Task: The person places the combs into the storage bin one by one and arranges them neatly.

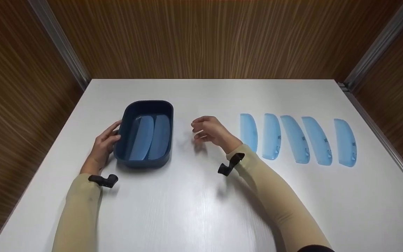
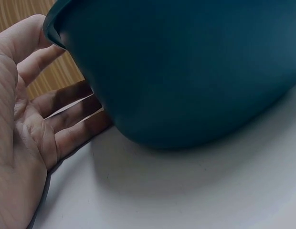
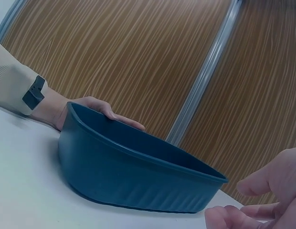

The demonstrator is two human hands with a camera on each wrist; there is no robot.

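Observation:
A dark blue plastic bin [image 1: 143, 163] stands on the left of the white table. Two flat blue pieces, shaped like pocket combs, lie side by side inside: a left piece [image 1: 142, 138] and a right piece [image 1: 159, 136]. My left hand [image 1: 104, 147] rests against the bin's left side, thumb at the rim and extended fingers along the outer wall in the left wrist view. Holding nothing, my right hand [image 1: 213, 130] hovers between the bin and a row of similar see-through pieces [image 1: 271, 136], its fingers loosely bent.
The row holds several pale blue pieces, the rightmost piece [image 1: 345, 141] set farther apart. My right forearm partly covers the lower end of the nearest piece [image 1: 248, 129]. Wood-grain panels [image 1: 201, 38] enclose the table [image 1: 187, 210] at the back and sides.

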